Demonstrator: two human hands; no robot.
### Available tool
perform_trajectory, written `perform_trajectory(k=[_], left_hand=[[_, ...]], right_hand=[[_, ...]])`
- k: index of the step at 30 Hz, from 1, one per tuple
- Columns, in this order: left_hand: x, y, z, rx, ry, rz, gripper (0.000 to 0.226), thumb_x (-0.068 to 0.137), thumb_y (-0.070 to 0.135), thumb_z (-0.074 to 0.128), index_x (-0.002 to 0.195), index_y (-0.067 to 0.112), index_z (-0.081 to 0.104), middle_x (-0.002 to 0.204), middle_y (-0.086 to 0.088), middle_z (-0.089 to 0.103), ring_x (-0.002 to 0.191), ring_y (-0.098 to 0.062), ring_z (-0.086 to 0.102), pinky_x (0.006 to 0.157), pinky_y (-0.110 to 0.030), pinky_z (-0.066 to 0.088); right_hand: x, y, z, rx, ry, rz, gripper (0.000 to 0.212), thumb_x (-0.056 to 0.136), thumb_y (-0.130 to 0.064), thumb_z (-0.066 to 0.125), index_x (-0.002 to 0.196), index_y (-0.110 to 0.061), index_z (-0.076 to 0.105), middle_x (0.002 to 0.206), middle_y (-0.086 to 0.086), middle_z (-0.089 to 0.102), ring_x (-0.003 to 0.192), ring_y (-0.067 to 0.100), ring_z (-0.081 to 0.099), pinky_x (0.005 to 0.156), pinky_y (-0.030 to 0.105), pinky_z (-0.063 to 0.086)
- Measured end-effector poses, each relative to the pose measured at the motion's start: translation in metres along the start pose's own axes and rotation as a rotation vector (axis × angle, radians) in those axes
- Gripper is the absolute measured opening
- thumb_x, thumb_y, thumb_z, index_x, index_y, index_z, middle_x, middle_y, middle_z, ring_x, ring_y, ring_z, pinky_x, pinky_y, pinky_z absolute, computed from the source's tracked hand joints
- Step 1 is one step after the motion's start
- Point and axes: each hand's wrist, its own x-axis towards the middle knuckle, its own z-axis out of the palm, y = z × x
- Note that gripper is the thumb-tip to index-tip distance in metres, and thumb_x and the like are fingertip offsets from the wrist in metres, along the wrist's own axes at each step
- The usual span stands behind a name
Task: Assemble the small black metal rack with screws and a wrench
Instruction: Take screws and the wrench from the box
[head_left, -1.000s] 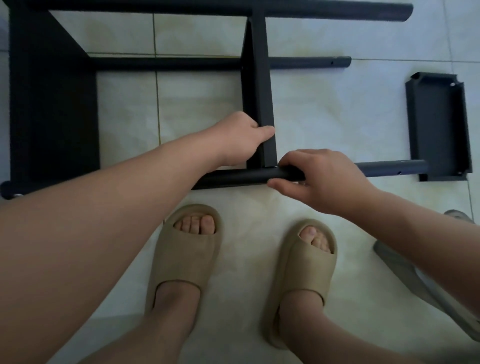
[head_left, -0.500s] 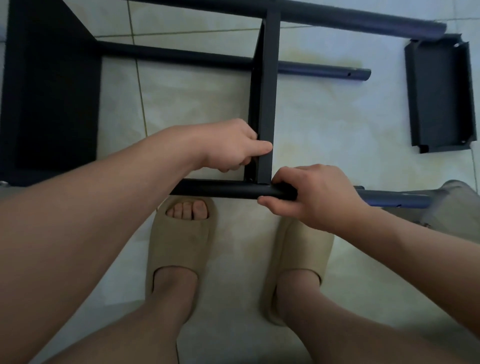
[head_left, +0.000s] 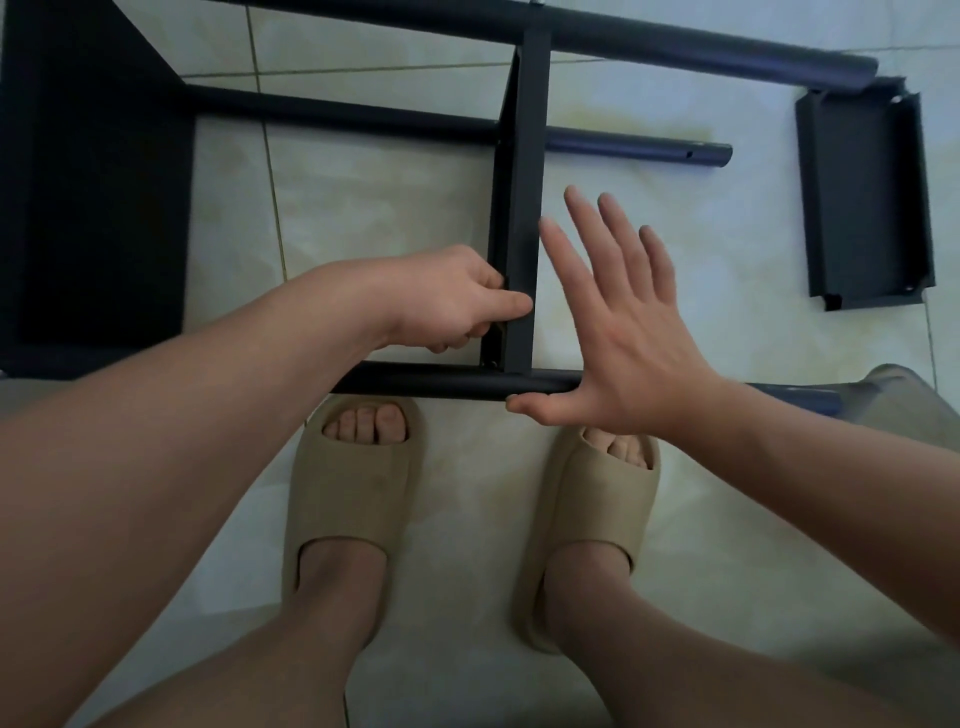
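So the rack (head_left: 98, 208) is lying on its side on the tiled floor (head_left: 363, 208), right in front of a pair of beige sandals (head_left: 353, 488). One end panel is on, and the long tubes run out to the right from it. The middle shelf (head_left: 527, 171) sits across them, its lower end meeting the near tube (head_left: 441, 382).

The left hand (head_left: 452, 299) grips that shelf just above the joint, fingers curled round the edge and thumb pressed on the face. The right hand (head_left: 623, 332) is flat and spread, holding nothing, with only its thumb and the heel of the palm touching the near tube just right of the joint.

To me this is the step of fixing the middle shelf's near corner. There's something small and dark in the corner bracket, maybe a screw or just a hole, but it's too murky to call. No wrench or loose screws are in view.

Next move, I reckon: hold the shelf square with the left hand, line up the holes, and send the free hand for a screw and the wrench. The loose shelf panel (head_left: 862, 197) lies well off to the right by the tube ends, not yet fitted.
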Motion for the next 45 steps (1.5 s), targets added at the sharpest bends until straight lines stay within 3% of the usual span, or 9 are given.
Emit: perform_trajectory(k=[2,7,12,14,19,23,27,36,45], left_hand=[[0.000,-0.001,0.001,0.008,0.007,0.011,0.037,0.101,0.037,0.054,0.076,0.010,0.052,0.052,0.005,0.040,0.049,-0.015,0.034,0.055,-0.030,0.034],[0.000,-0.003,-0.002,0.040,-0.021,0.045,0.038,0.100,0.033,0.056,0.072,0.009,0.049,0.057,-0.001,0.042,0.053,-0.018,0.036,0.059,-0.033,0.035],[-0.003,-0.011,-0.017,-0.052,-0.161,0.039,0.026,0.101,0.023,0.057,0.080,0.007,0.058,0.054,0.008,0.041,0.050,-0.010,0.036,0.055,-0.026,0.036],[-0.004,-0.017,-0.027,-0.153,-0.196,-0.031,0.018,0.100,0.014,0.053,0.095,0.008,0.070,0.058,0.006,0.045,0.052,-0.009,0.041,0.054,-0.023,0.038],[0.005,-0.032,-0.039,-0.383,-0.086,-0.156,0.044,0.087,-0.009,0.036,0.107,0.008,0.071,0.078,-0.007,0.061,0.066,-0.015,0.059,0.060,-0.024,0.051],[0.009,-0.040,-0.032,-0.506,-0.173,-0.156,0.050,0.090,-0.020,0.029,0.111,0.007,0.066,0.102,-0.012,0.074,0.086,-0.017,0.074,0.072,-0.024,0.059],[0.012,-0.043,-0.032,-0.621,-0.253,-0.126,0.040,0.099,-0.014,0.034,0.127,0.002,0.058,0.118,-0.021,0.071,0.106,-0.025,0.072,0.086,-0.031,0.060],[0.022,-0.041,-0.030,-0.584,-0.203,-0.108,0.018,0.102,0.003,0.051,0.114,0.005,0.064,0.101,-0.014,0.077,0.092,-0.021,0.076,0.071,-0.027,0.061],[0.031,-0.034,-0.033,-0.430,-0.177,-0.087,0.016,0.094,0.002,0.063,0.108,0.009,0.066,0.095,-0.011,0.078,0.089,-0.020,0.076,0.079,-0.030,0.062]], right_hand=[[0.003,0.000,0.002,-0.050,-0.031,-0.044,0.126,0.074,-0.088,0.048,0.162,-0.006,0.011,0.169,0.020,0.003,0.156,0.040,-0.001,0.122,0.065,0.006],[0.007,0.001,0.005,-0.106,-0.075,-0.161,0.121,0.082,-0.085,0.038,0.160,0.002,0.008,0.169,0.020,0.003,0.157,0.033,0.002,0.123,0.064,0.007],[0.008,0.002,0.005,-0.103,-0.112,-0.174,0.120,0.082,-0.083,0.038,0.160,0.003,0.006,0.169,0.019,-0.002,0.158,0.030,0.000,0.124,0.061,0.007],[0.008,0.003,0.006,-0.094,-0.111,-0.185,0.120,0.083,-0.083,0.038,0.160,0.002,0.004,0.169,0.018,-0.004,0.158,0.029,0.000,0.124,0.060,0.006],[0.009,0.004,0.007,-0.067,-0.114,-0.192,0.121,0.083,-0.083,0.039,0.160,0.002,0.000,0.169,0.019,-0.006,0.158,0.028,0.001,0.125,0.060,0.009],[0.009,0.005,0.008,-0.037,-0.093,-0.202,0.120,0.084,-0.082,0.040,0.159,0.003,0.001,0.168,0.020,-0.005,0.158,0.028,0.002,0.125,0.058,0.013],[0.007,0.005,0.011,-0.021,-0.069,-0.201,0.121,0.083,-0.081,0.043,0.159,0.004,0.004,0.168,0.020,-0.003,0.158,0.029,0.004,0.124,0.058,0.015],[0.007,0.004,0.010,-0.005,-0.052,-0.197,0.122,0.081,-0.080,0.047,0.158,0.007,0.010,0.167,0.023,0.002,0.156,0.026,0.013,0.121,0.058,0.022],[0.007,0.005,0.011,0.012,-0.053,-0.188,0.123,0.079,-0.080,0.049,0.158,0.005,0.010,0.168,0.022,0.003,0.155,0.026,0.016,0.120,0.058,0.025]])
